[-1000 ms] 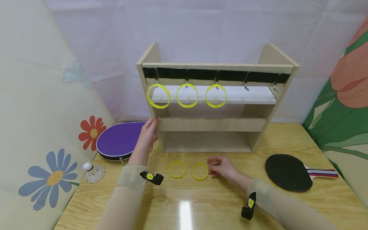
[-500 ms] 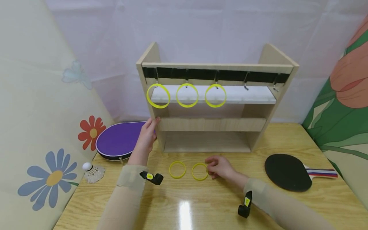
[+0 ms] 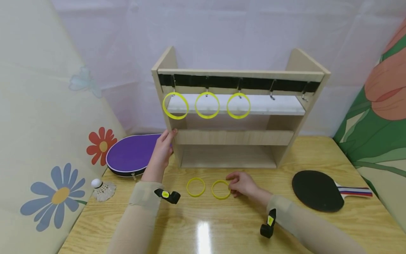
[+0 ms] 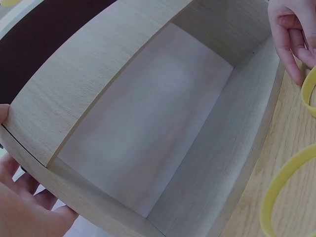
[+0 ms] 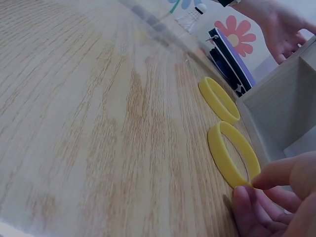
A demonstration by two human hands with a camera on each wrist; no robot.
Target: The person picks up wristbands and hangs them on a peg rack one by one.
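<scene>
My left hand (image 3: 162,150) grips the left side panel of a small wooden shelf (image 3: 234,137); its thumb lies on the front edge, the fingers behind the panel. Two yellow wristbands lie on the table before the shelf. With thumb and index finger, my right hand (image 3: 245,184) pinches the near edge of the right wristband (image 5: 224,160), which still sits on the tabletop. Beside it lies the left wristband (image 3: 195,196), untouched. From hooks on the shelf's black strip (image 3: 222,82) hang three more yellow wristbands, one of them the leftmost hanging wristband (image 3: 177,117).
Two bare hooks are at the strip's right, including the far right hook (image 3: 304,97). A purple paddle case (image 3: 133,153) and a shuttlecock (image 3: 103,190) lie left. A black table tennis paddle (image 3: 317,190) lies right. Patterned cloth surrounds the table (image 3: 177,225).
My right hand has moved slightly left, and its fingers have come onto the edge of the right wristband. The left hand has stayed on the shelf.
</scene>
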